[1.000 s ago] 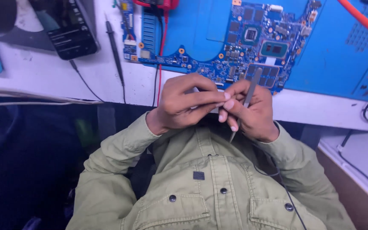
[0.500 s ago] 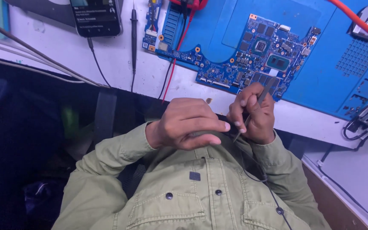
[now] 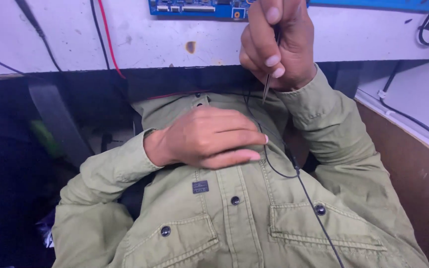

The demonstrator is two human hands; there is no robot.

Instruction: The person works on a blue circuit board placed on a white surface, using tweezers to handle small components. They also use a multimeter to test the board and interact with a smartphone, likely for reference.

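Right hand (image 3: 279, 47) pinches slim metal tweezers (image 3: 268, 84), tips pointing down, just below the blue circuit board (image 3: 199, 7) at the white bench (image 3: 140, 39) edge. Left hand (image 3: 209, 136) rests loosely curled and empty on the green shirt (image 3: 234, 218). Judged step: tool readied; bringing tips to the board calls for a steady lift.

Bright, even overhead light; deep shadow lower left, slight motion blur.

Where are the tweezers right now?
In the head view, the tweezers are pinched in the right hand, upper centre, tips pointing down. They hang just above the left hand resting on the green jacket, below the white bench edge.
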